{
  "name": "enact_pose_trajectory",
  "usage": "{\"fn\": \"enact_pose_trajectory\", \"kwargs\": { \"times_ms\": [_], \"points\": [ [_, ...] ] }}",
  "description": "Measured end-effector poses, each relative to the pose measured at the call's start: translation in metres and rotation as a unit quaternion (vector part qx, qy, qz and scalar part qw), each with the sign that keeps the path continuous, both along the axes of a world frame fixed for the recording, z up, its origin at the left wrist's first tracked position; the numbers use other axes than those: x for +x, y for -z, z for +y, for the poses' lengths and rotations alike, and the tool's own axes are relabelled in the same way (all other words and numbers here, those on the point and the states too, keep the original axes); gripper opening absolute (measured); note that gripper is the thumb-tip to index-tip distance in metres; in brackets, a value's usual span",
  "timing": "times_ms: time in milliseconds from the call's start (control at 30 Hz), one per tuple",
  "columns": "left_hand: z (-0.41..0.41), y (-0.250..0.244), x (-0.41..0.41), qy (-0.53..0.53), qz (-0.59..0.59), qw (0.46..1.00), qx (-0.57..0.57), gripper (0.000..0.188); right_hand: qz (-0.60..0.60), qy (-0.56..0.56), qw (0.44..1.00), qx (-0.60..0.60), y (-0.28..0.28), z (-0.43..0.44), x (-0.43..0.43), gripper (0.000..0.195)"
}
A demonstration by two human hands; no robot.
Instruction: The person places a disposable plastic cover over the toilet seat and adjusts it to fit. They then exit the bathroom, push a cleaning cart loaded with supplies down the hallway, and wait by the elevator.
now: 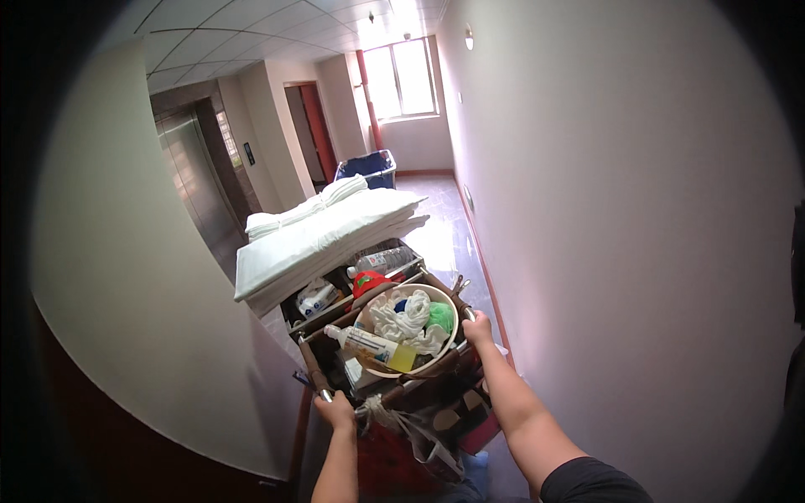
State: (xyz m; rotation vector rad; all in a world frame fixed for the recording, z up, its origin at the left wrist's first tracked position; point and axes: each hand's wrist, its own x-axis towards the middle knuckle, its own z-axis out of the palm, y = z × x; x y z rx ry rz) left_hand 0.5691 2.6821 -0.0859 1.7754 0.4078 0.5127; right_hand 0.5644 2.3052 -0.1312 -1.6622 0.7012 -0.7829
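Note:
My left hand [336, 410] grips the near left end of the metal frame of a housekeeping cart [311, 364]. On the frame's right side my right hand [478, 328] is closed around the metal rail. Between them sits a round pale basin [454, 342] with white cloths [402, 314], a green mesh scrubber [440, 316] and a clear bottle with yellow liquid [399, 356] lying across it. Beyond the basin are a red cloth item [370, 283], a clear plastic bottle [383, 260] and a white-and-blue package [316, 297]. Folded white linens [327, 236] are stacked at the cart's far end.
A corridor wall [597, 220] runs close along the right, and a wall corner [157, 239] stands close on the left. Ahead are a metal elevator door [198, 182], a blue-lined bin [391, 168], a doorway with a red door [317, 126] and a bright window [402, 78].

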Motion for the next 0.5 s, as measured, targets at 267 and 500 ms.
{"fn": "enact_pose_trajectory", "kwargs": {
  "times_ms": [267, 500],
  "points": [
    [-0.002, -0.017, -0.011, 0.063, 0.023, 0.996, -0.054, 0.038, 0.067, 0.074, 0.994, -0.038, -0.004, -0.015, -0.008, 0.036],
    [0.027, -0.014, -0.006, 0.062, 0.006, 0.996, -0.063, 0.039, 0.087, 0.089, 0.992, -0.028, -0.036, 0.04, -0.009, 0.036]
  ]
}}
